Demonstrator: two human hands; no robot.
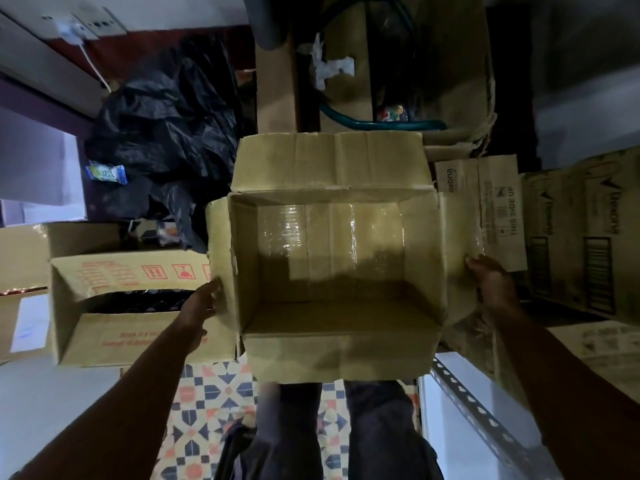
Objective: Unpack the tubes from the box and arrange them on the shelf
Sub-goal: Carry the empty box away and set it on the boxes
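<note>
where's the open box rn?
Head view, centre frame: the open box sits between the left hand and right hand, which touch its side flaps; a red-printed carton lies to its left.

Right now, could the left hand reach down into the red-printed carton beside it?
Probably yes. The left hand sits right beside the red-printed carton, whose top flaps stand open. It would first have to leave the side flap of the empty box it touches.

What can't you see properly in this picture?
Head view:
- Red-printed carton: its inside is too dark to tell.
- Black bag: contents hidden by plastic.
- Right hand: fingers hidden behind the box flap.
- Shelf frame: cut off by the bottom edge.
</note>
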